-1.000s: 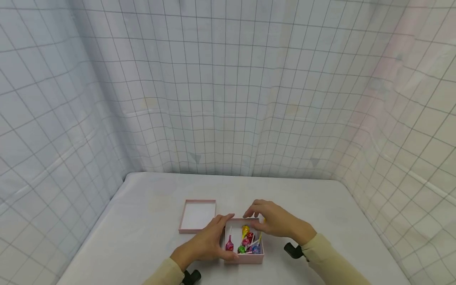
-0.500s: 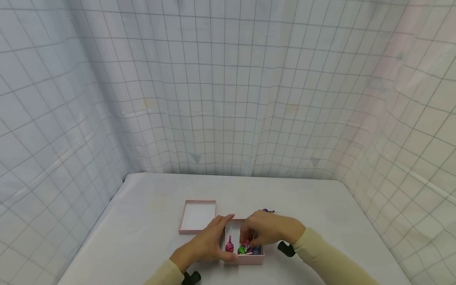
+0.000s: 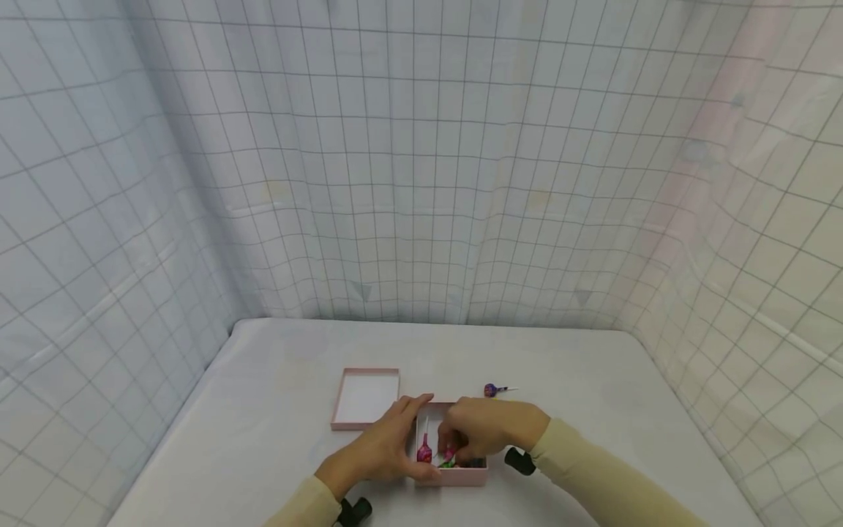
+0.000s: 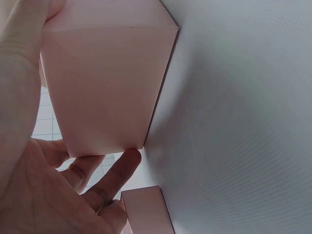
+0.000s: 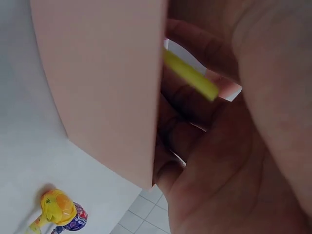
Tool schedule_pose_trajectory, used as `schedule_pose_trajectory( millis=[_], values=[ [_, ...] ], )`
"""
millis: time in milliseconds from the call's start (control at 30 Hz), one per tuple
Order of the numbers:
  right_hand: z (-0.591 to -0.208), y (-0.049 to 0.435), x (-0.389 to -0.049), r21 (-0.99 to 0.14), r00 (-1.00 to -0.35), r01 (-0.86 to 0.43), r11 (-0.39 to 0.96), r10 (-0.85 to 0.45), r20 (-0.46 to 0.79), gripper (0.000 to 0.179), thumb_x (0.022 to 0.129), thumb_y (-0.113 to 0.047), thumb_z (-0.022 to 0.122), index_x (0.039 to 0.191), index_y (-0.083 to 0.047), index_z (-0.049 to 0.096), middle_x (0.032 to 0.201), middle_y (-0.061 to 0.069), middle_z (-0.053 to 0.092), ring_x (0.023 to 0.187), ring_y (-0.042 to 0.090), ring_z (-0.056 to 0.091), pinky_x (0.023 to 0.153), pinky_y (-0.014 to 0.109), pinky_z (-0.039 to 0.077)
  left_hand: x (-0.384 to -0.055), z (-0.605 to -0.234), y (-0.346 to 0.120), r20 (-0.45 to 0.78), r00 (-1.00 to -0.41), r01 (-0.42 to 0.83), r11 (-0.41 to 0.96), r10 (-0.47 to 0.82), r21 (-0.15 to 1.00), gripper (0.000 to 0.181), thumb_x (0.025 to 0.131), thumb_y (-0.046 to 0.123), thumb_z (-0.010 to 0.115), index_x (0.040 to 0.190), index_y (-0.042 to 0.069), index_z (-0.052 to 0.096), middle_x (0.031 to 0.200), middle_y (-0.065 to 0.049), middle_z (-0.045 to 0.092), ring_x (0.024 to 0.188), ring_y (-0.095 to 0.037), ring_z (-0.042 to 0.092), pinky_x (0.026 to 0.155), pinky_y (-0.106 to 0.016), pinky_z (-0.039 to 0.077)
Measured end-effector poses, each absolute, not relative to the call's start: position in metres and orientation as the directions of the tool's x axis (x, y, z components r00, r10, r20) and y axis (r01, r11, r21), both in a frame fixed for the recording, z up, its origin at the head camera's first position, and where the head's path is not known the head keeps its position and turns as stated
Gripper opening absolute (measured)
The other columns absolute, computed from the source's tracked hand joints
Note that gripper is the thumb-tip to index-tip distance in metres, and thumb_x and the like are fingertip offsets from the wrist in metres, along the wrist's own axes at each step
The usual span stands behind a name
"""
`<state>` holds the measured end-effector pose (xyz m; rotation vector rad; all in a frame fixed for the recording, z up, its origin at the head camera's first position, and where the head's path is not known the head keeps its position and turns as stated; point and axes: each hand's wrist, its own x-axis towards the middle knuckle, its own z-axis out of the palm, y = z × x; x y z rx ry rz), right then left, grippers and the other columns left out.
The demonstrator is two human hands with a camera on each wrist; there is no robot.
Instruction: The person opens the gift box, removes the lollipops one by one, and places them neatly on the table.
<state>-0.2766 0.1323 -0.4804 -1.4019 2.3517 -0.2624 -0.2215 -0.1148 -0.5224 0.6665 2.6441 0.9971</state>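
My left hand (image 3: 385,443) grips the left side of a pink box (image 3: 454,478), thumb at the front edge and fingers towards the back. The left wrist view shows the thumb on one side of the box (image 4: 107,92) and fingertips against the opposite one. My right hand (image 3: 487,426) reaches down inside, its fingertips pinching a pink-wrapped lollipop (image 3: 450,452). A green lollipop (image 3: 448,463) lies right under those fingers, and a red-pink lollipop (image 3: 424,454) lies along the left wall. A yellow stick (image 5: 191,74) pokes up beside the right palm. The hand hides the other contents.
A shallow pink lid (image 3: 365,399), white inside, lies behind and left of the box. Behind the box on the right lie a purple lollipop (image 3: 491,390) and a yellow lollipop (image 5: 57,206) on the white table (image 3: 283,410). Gridded white curtains (image 3: 421,183) surround the table.
My right hand has moved from the box's back right corner down among the lollipops, fingers closing in. The purple lollipop has come into sight behind it. The left hand and box stay put.
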Motion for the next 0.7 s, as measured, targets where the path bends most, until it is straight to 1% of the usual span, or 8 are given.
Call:
schedule_pose_trajectory(
  millis=[67, 300, 433, 567, 700],
  values=[
    [-0.4812, 0.1326, -0.2770, -0.373, -0.428, -0.790, 0.487, -0.873, -0.233, 0.013, 0.096, -0.009, 0.094, 0.104, -0.016, 0.086, 0.082, -0.016, 0.073, 0.074, -0.009, 0.058, 0.071, 0.010, 0.052, -0.2217, -0.5218, -0.1151, -0.056, -0.867, 0.336, 0.663, 0.495, 0.669, 0.128, 0.085, 0.058, 0.103, 0.183, 0.013, 0.033, 0.167, -0.010, 0.053, 0.146, -0.026, 0.059, 0.128, -0.062, 0.054],
    [-0.4827, 0.1327, -0.2780, -0.390, -0.449, -0.770, 0.505, -0.863, -0.231, 0.016, 0.095, -0.009, 0.093, 0.097, -0.018, 0.080, 0.079, -0.020, 0.066, 0.072, -0.008, 0.056, 0.069, 0.011, 0.050, -0.2216, -0.5214, -0.1160, -0.053, -0.866, 0.339, 0.663, 0.497, 0.668, 0.127, 0.085, 0.057, 0.103, 0.182, 0.012, 0.034, 0.167, -0.011, 0.053, 0.147, -0.027, 0.059, 0.128, -0.064, 0.053],
    [-0.4838, 0.1329, -0.2779, -0.422, -0.469, -0.738, 0.526, -0.850, -0.239, 0.018, 0.095, -0.007, 0.093, 0.097, -0.018, 0.079, 0.080, -0.020, 0.066, 0.071, -0.008, 0.057, 0.067, 0.011, 0.052, -0.2217, -0.5222, -0.1164, -0.047, -0.866, 0.343, 0.661, 0.498, 0.667, 0.127, 0.085, 0.056, 0.103, 0.182, 0.012, 0.034, 0.167, -0.010, 0.053, 0.147, -0.027, 0.058, 0.128, -0.063, 0.053],
    [-0.4855, 0.1349, -0.2781, -0.444, -0.454, -0.737, 0.509, -0.860, -0.233, 0.016, 0.094, -0.005, 0.091, 0.102, -0.017, 0.084, 0.078, -0.020, 0.066, 0.070, -0.009, 0.057, 0.065, 0.011, 0.051, -0.2212, -0.5236, -0.1160, -0.046, -0.866, 0.346, 0.664, 0.498, 0.663, 0.127, 0.086, 0.056, 0.103, 0.182, 0.012, 0.034, 0.168, -0.009, 0.053, 0.148, -0.027, 0.058, 0.128, -0.061, 0.054],
    [-0.4878, 0.1380, -0.2804, -0.480, -0.433, -0.732, 0.483, -0.874, -0.219, 0.016, 0.094, -0.004, 0.091, 0.101, -0.018, 0.086, 0.078, -0.019, 0.066, 0.070, -0.009, 0.057, 0.065, 0.011, 0.051, -0.2209, -0.5238, -0.1148, -0.051, -0.868, 0.342, 0.668, 0.494, 0.660, 0.126, 0.085, 0.057, 0.103, 0.182, 0.013, 0.035, 0.166, -0.008, 0.054, 0.145, -0.025, 0.059, 0.126, -0.059, 0.056]
  ],
)
